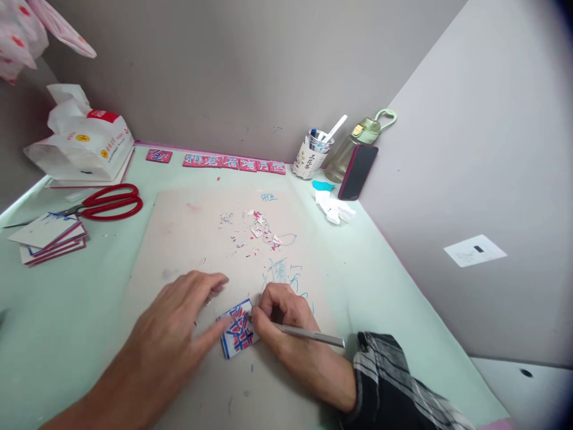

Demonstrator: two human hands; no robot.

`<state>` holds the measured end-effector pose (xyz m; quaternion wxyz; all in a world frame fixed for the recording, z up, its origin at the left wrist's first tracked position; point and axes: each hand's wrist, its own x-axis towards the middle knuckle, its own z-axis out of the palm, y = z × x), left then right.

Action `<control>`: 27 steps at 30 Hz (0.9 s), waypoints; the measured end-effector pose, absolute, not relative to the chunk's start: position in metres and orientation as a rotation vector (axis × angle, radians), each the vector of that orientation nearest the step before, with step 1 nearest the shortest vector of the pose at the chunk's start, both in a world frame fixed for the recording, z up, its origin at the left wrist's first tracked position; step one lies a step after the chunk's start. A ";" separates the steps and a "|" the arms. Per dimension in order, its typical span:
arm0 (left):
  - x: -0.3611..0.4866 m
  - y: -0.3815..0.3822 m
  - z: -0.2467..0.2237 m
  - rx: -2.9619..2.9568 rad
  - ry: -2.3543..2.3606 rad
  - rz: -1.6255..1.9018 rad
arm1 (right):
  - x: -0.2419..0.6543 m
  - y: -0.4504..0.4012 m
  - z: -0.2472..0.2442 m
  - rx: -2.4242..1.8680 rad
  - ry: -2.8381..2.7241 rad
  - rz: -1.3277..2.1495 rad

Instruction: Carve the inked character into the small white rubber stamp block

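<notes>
My left hand (179, 325) lies flat on a beige cutting board (188, 233), its fingertips pressing down a small paper square (237, 334) with a red and blue pattern. My right hand (286, 325) grips a thin silver craft knife (311, 335) like a pen, its tip at the square's right edge. A plaid sleeve covers my right forearm. Small paper scraps (257, 230) lie scattered on the board beyond my hands.
Red scissors (105, 202) and a stack of paper squares (47, 237) lie at left, with a white bag (85, 143) behind. A row of red cut characters (233, 162) lines the wall. A pen cup (311, 156), a green bottle (353, 143) and a phone (357, 172) stand at back right.
</notes>
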<state>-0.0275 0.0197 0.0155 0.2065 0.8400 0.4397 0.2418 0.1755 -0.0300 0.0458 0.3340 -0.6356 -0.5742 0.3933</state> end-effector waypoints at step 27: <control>-0.017 -0.002 0.014 2.406 1.029 0.714 | 0.199 -0.020 0.053 -1.462 -1.617 1.206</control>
